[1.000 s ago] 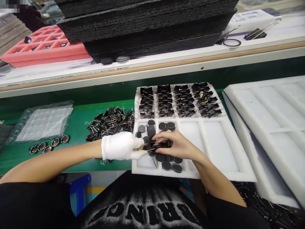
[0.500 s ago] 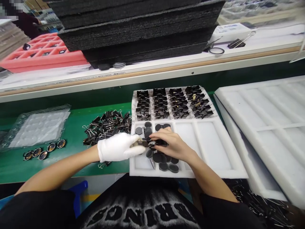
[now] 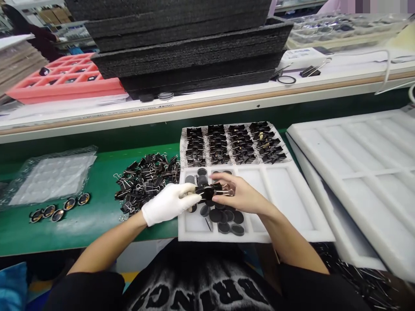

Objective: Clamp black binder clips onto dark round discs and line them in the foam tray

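- Disc (image 3: 209, 193) in black clips (image 3: 200, 190), pinched between left hand (image 3: 168, 201) and right hand (image 3: 244, 194), white tray (image 3: 227, 237) beneath both.
- Likely light, perhaps brittle; best held by the stiff clips (sprung, probably slick), sparing its face.

A small, round, dark disc (image 3: 209, 193) is held between the fingers of the left hand (image 3: 170, 201) and right hand (image 3: 242, 194), over the white tray (image 3: 287, 196). Black binder clips (image 3: 200, 190) with silvery wire handles sit against its left and right sides; their exact grip is too small to tell.
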A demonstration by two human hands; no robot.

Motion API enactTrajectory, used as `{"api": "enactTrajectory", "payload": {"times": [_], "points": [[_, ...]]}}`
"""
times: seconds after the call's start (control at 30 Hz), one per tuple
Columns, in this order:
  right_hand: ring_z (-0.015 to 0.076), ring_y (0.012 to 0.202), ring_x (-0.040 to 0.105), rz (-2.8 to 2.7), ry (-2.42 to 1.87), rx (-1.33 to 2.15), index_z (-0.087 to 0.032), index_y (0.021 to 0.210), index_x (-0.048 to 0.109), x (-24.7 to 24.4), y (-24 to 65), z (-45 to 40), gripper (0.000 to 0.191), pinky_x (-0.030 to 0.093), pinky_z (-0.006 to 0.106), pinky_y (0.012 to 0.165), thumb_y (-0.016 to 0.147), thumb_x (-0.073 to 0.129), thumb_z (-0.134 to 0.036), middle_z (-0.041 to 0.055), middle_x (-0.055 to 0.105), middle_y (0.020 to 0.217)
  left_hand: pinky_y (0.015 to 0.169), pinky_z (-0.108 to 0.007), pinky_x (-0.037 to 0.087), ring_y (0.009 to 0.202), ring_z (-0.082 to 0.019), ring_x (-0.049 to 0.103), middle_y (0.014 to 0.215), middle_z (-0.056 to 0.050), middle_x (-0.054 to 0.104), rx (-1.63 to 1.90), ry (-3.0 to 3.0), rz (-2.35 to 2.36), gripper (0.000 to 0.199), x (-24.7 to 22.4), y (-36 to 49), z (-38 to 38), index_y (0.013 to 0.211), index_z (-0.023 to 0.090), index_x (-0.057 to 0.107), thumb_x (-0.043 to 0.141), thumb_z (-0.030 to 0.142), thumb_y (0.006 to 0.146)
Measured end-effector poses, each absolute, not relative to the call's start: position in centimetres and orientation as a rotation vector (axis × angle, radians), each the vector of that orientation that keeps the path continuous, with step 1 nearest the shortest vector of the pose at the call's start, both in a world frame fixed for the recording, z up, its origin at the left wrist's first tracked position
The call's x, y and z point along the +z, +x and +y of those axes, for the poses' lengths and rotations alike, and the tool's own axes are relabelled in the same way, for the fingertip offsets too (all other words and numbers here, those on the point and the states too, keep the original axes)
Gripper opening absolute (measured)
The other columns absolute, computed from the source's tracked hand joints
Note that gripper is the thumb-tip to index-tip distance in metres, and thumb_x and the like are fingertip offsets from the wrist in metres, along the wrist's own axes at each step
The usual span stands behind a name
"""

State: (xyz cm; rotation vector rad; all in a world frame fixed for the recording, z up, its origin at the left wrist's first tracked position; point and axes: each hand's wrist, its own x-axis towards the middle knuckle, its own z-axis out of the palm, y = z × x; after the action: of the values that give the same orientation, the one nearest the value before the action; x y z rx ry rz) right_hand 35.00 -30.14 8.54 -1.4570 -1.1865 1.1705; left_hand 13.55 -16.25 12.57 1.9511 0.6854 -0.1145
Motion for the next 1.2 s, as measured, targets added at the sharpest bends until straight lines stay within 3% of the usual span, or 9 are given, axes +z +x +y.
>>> {"api": "enactTrajectory", "payload": {"times": [0.07,0.13,0.3,0.4,0.53,0.67,0.93,1.1,1.2], "points": [[0.0234,0.084,0.073,-1.17,-1.466,1.239,-0.02,0.108,0.074,8.7,35.0,-30.0,0.035,0.059,0.035,0.073,0.081,0.081,-0.041,0.006,0.077,0.095,0.064,-0.024,0.046,0.068,-0.014,0.067,0.074,0.004,0.071,-0.152,2.011,0.63,0.025,12.8,13.4,-15.9,0.096,0.022,0.071,0.056,0.042,0.097],[0.0227,0.08,0.073,-1.156,-1.475,1.226,-0.02,0.098,0.075,8.9,34.9,-30.0,0.027,0.058,0.035,0.072,0.081,0.081,-0.04,0.0049,0.077,0.089,0.063,-0.024,0.044,0.066,-0.013,0.065,0.071,0.004,0.07,-0.169,2.068,0.578,0.028,12.9,13.4,-15.6,0.094,0.022,0.072,0.054,0.043,0.099],[0.0241,0.101,0.073,-1.376,-1.499,1.067,-0.025,0.119,0.072,9.6,34.3,-31.1,0.036,0.058,0.037,0.087,0.085,0.079,-0.037,0.0045,0.076,0.115,0.063,-0.026,0.042,0.066,-0.012,0.06,0.074,0.004,0.068,-0.113,2.319,0.509,0.029,12.6,13.7,-15.9,0.093,0.022,0.072,0.057,0.045,0.1],[0.0244,0.105,0.072,-1.519,-1.568,0.878,-0.027,0.117,0.071,10.1,34.9,-32.5,0.026,0.057,0.038,0.09,0.092,0.074,-0.033,0.003,0.077,0.114,0.071,-0.028,0.049,0.078,-0.016,0.066,0.088,0.001,0.073,-0.058,2.399,0.429,0.034,11.6,14.2,-17.2,0.122,0.024,0.069,0.056,0.047,0.101],[0.0249,0.101,0.071,-1.544,-1.706,0.481,-0.027,0.113,0.072,9.6,40.9,-35.3,0.017,0.058,0.043,0.091,0.097,0.064,-0.028,0.0053,0.075,0.108,0.091,-0.037,0.055,0.102,-0.023,0.07,0.118,-0.007,0.073,0.033,2.471,0.391,0.055,9.9,14.4,-19.0,0.153,0.024,0.045,0.049,0.048,0.104],[0.0296,0.108,0.067,-1.347,-1.941,0.005,-0.025,0.108,0.071,6.8,50.6,-39.0,0.02,0.056,0.05,0.096,0.091,0.069,-0.034,0.0108,0.069,0.113,0.095,-0.036,0.055,0.109,-0.022,0.07,0.126,-0.008,0.071,0.048,2.435,0.374,0.045,8.5,14.0,-19.6,0.146,0.024,0.052,0.043,0.043,0.107],[0.0325,0.11,0.064,-1.316,-2.07,-0.009,-0.022,0.103,0.073,0.5,55.0,-39.5,0.022,0.051,0.054,0.102,0.091,0.064,-0.038,0.0135,0.067,0.111,0.104,-0.035,0.052,0.118,-0.021,0.067,0.132,-0.005,0.07,0.048,2.346,0.365,0.041,7.5,14.1,-19.9,0.141,0.026,0.059,0.043,0.041,0.107],[0.0322,0.108,0.064,-1.341,-2.088,-0.057,-0.022,0.105,0.073,-0.4,54.8,-39.0,0.026,0.051,0.051,0.1,0.092,0.061,-0.042,0.0134,0.065,0.108,0.101,-0.035,0.054,0.115,-0.021,0.068,0.13,-0.005,0.071,0.035,2.327,0.422,0.039,8.0,13.2,-20.1,0.138,0.026,0.061,0.044,0.042,0.106],[0.0367,0.112,0.061,-1.31,-2.105,-0.144,-0.021,0.108,0.072,-0.2,54.8,-39.6,0.03,0.045,0.057,0.103,0.092,0.062,-0.044,0.0151,0.062,0.111,0.097,-0.034,0.055,0.112,-0.02,0.069,0.127,-0.005,0.072,0.09,2.308,0.487,0.038,8.7,11.1,-20.1,0.138,0.026,0.061,0.045,0.039,0.106]]}}
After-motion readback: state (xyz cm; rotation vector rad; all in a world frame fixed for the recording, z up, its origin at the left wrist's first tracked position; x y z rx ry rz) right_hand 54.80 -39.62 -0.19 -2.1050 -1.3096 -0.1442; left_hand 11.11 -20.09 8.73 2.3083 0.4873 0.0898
